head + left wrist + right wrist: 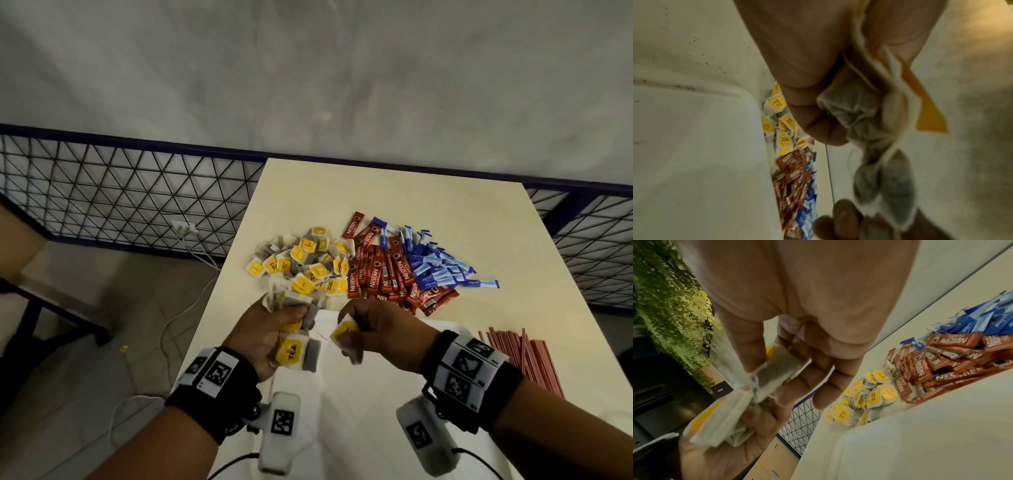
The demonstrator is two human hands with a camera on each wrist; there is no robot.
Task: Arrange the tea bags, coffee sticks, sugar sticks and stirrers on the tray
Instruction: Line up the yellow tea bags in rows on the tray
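Observation:
My left hand grips a bunch of tea bags with yellow tags, held just above the white tray's far edge. My right hand pinches one tea bag between thumb and fingers, close beside the bunch. The wrist views show the gripped tea bags and the pinched tea bag. Beyond the tray lie a loose tea bag pile, red coffee sticks and blue sugar sticks. Red stirrers lie to the right of the tray.
The cream table ends at a left edge near my left wrist. A wire-mesh fence runs behind it. A wall socket with white cables trailing over the floor is at the left.

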